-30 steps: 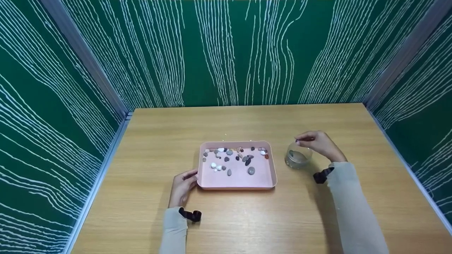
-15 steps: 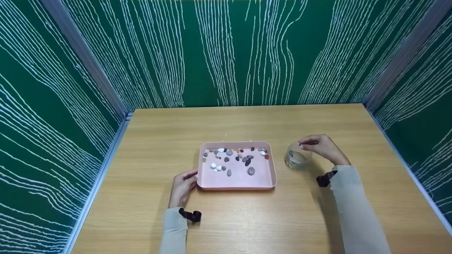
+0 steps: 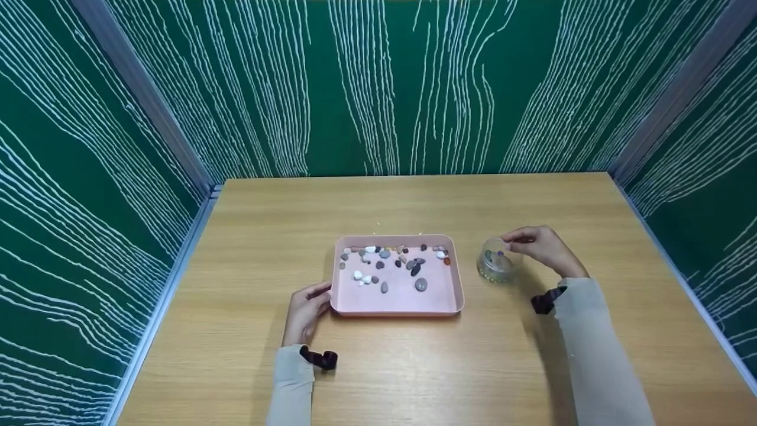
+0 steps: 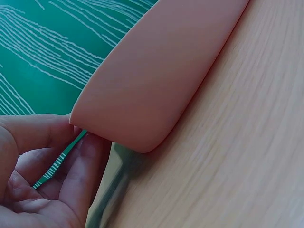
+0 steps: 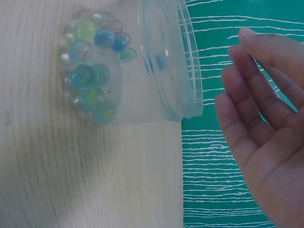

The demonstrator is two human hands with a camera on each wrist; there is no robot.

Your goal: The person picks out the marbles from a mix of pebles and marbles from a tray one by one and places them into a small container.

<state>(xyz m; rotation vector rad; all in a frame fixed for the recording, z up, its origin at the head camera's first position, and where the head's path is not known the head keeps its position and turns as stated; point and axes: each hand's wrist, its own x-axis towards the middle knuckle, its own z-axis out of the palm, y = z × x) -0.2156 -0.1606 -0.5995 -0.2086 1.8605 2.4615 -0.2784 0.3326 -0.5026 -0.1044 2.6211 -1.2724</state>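
Observation:
In the head view a pink tray (image 3: 396, 302) lies on the table with several pebbles (image 3: 420, 284) scattered in it, grey, white, dark and reddish. My left hand (image 3: 304, 313) holds the tray's left side, thumb and fingers at the rim and outer wall. Right of the tray stands a clear plastic jar (image 3: 495, 275). My right hand (image 3: 544, 248) is beside its mouth. In the right wrist view its fingers are loosely bent and hold nothing. Several coloured glass marbles (image 5: 83, 77) lie at the jar's bottom. One blurred blue marble (image 5: 159, 61) is just inside the jar's mouth.
The wooden table (image 3: 390, 367) is bounded by green walls (image 3: 343, 89) with white wavy lines at the back and sides. A few tiny white specks lie behind the tray. Grey metal posts (image 3: 142, 89) stand in the corners.
My right hand has drawn slightly right and let go of a marble, which now shows inside the jar. My left hand and the tray have stayed in place.

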